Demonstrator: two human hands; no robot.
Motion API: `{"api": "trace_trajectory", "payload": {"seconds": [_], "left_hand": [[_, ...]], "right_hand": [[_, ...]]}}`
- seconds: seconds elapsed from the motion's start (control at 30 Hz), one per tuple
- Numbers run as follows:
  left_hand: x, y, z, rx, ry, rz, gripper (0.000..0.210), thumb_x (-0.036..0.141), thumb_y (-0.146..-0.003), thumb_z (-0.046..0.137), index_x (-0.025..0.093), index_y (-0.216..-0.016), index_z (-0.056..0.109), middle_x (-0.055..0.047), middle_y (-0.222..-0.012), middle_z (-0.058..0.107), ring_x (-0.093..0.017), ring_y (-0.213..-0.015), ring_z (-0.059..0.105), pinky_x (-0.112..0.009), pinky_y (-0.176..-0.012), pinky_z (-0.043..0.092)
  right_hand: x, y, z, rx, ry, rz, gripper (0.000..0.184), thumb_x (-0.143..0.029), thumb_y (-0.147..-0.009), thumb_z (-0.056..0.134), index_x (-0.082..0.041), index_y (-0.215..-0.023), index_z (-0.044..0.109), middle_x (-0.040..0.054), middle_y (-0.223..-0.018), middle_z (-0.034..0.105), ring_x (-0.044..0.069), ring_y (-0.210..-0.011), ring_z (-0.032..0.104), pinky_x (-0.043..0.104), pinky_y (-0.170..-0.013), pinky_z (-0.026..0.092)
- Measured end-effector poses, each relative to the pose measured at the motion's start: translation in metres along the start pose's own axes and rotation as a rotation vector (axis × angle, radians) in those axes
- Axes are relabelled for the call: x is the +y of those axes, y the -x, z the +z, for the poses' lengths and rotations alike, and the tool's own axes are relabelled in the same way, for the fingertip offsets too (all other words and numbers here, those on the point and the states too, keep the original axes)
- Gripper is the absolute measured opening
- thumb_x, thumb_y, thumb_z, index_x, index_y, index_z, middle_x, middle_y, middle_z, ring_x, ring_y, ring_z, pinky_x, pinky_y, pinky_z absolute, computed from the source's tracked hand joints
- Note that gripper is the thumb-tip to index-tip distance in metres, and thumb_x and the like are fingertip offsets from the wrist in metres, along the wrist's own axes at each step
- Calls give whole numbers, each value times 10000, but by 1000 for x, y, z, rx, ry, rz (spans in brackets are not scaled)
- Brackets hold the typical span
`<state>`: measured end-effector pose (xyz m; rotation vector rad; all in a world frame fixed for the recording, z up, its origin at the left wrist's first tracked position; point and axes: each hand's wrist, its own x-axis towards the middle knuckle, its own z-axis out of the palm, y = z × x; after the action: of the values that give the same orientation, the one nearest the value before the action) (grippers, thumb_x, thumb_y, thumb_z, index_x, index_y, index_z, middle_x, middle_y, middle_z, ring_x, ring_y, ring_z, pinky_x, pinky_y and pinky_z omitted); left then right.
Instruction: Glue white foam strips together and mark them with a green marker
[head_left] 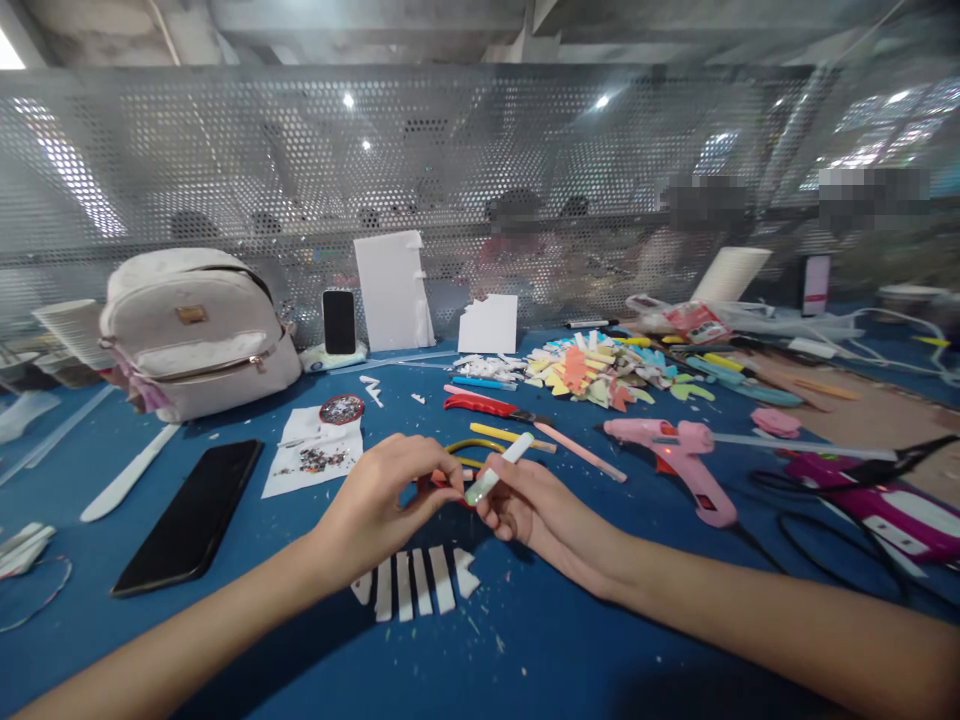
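Observation:
My right hand [529, 510] is closed around a short white stick [511, 456] with a pale green lower end, held tilted. My left hand [397, 490] has thumb and forefinger pinched together beside that green end. What sits between its fingertips is too small to make out. Below both hands lies a row of several white strips [422, 582] with a jagged white piece [466, 573] at its right end. Behind the fingers are a yellow pen-like stick [499, 434] and a red-handled cutting tool [480, 404]. Something red shows partly behind the left fingers.
A pink glue gun [682, 450] with its cord lies right, near a magenta device [892, 505]. Colored paper scraps [600, 365] are heaped behind. At left are a black phone [191, 515], a white knife [131, 472], a paper with glitter bits [300, 480] and a white backpack [199, 335].

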<state>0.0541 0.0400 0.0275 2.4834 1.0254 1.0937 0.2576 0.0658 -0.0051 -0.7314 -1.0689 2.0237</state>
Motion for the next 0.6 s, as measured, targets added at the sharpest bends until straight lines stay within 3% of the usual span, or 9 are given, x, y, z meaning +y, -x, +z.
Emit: {"api": "trace_trajectory", "payload": {"seconds": [0.33,0.6], "left_hand": [[5,2,2,64,124,-66,120,82,-849,620,192,-850,667,6,-809,697,-104,-722,611,-212,-628,443],[5,2,4,108,125,14,82,129,-869,672,201,-876,711,-12,-831,731,-121,-730,621,-238,-638,467]], "right_hand": [[-1,0,1,-2,-35,9,349,-448,-812,757,-111,-786,671,26,-650,671,70,-546,605,131,-480,477],[1,0,0,30,-119,84,301,-392,-796,787,-112,-771,679,22,-632,668,71,-547,614,117,-471,477]]}}
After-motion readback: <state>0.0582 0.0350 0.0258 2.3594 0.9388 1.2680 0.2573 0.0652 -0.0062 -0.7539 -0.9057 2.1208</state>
